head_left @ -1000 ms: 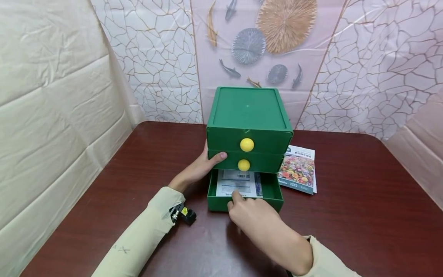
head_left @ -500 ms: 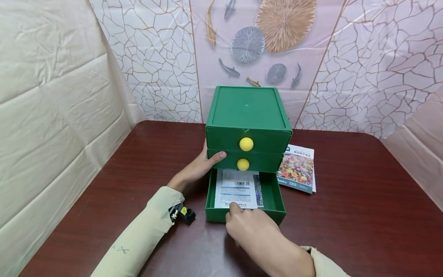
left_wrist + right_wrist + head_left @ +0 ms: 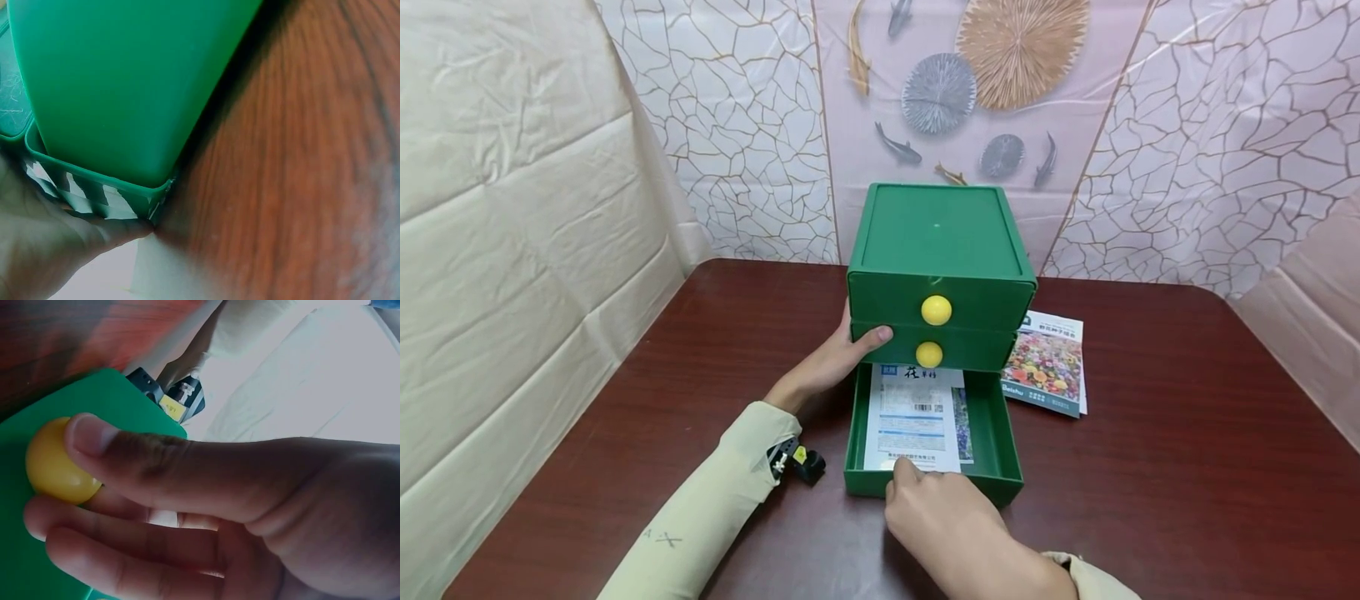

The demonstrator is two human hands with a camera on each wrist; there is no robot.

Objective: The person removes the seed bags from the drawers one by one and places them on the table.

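A green drawer cabinet (image 3: 937, 233) stands on the table, its top and middle drawers closed and its bottom drawer (image 3: 857, 484) pulled out. My left hand (image 3: 823, 362) braces the cabinet's left side, thumb laid over the middle drawer's front; its other fingers are mostly hidden. In the left wrist view that hand (image 3: 69, 240) lies beside green plastic walls. At the bottom drawer's front, my right hand (image 3: 943, 521) pinches a round yellow knob (image 3: 53, 464) between thumb and fingers. A white printed packet (image 3: 913, 421) lies in the drawer, over another with a purple-flower picture (image 3: 962, 425).
Flower-picture packets (image 3: 1045, 367) lie on the brown table (image 3: 1157, 417), right of the cabinet. Two more yellow knobs (image 3: 936, 310) stick out from the upper drawers. A patterned cloth (image 3: 760, 133) hangs behind, and a cream cloth (image 3: 512, 250) on the left.
My right hand has drawn the bottom drawer farther out toward me, showing more of the packets inside. The left hand has stayed against the cabinet.
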